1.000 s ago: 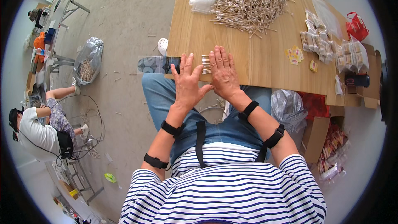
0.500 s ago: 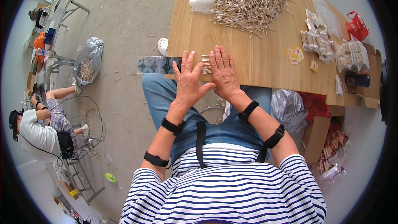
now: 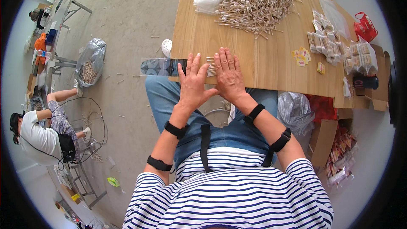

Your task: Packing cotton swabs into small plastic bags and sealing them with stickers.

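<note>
The wooden table (image 3: 271, 61) runs from the hands out to 12 and round to 3 o'clock; its near edge passes beneath them at 6, and its left edge lies near at 9. A heap of cotton swabs (image 3: 256, 6) sits at 1 o'clock, well apart, with open wood between. Packed swabs (image 3: 326, 42) stand at 2 o'clock, toward the far right edge, leaving a wide stretch of wood on the right hand's outer side. Clear bags (image 3: 207, 0) lie at 12, against the heap. The right hand (image 3: 229, 74) is flat, fingers straight and nearly together. The left hand (image 3: 195, 85) has straight, parted fingers, thumb stretched toward the right wrist. Neither visibly grips anything; what lies under the palms cannot be told. Yellow cards (image 3: 301, 56) lie at 3 o'clock. A small row of swabs (image 3: 211, 67) lies between the hands, near the table's edge, right ends against or under the right fingers.
</note>
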The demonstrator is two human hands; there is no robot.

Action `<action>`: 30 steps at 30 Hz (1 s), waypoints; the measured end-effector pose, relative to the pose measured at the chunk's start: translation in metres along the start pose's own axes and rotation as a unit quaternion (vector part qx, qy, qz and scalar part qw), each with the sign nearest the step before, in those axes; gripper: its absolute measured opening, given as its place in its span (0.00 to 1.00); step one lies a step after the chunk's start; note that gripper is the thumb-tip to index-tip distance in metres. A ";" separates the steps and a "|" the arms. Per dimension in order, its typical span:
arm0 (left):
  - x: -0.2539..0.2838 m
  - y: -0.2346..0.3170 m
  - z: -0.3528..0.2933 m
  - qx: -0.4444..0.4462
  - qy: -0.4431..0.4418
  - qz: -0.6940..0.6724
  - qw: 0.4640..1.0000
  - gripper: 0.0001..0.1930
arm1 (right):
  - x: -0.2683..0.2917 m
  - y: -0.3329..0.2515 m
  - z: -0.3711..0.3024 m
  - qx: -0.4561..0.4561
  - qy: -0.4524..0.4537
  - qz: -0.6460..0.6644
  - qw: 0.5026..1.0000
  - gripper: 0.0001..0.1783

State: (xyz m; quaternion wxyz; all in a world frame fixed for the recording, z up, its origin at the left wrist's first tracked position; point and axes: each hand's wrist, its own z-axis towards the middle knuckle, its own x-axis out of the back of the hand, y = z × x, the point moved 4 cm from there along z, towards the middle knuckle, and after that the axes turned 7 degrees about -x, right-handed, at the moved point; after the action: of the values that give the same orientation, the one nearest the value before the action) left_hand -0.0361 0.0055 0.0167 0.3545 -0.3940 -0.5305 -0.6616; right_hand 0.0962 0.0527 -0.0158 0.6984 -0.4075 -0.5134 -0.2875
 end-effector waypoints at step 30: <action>-0.029 0.017 0.009 -0.008 -0.077 0.099 0.992 0.74 | 0.035 0.102 0.159 -0.089 0.113 0.080 0.986 0.04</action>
State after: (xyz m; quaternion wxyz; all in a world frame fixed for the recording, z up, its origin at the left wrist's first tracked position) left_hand -0.0073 0.0128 -0.0010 0.3731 -0.4972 -0.5094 -0.5951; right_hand 0.1134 0.2422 0.0119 0.7335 -0.4732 -0.3691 -0.3192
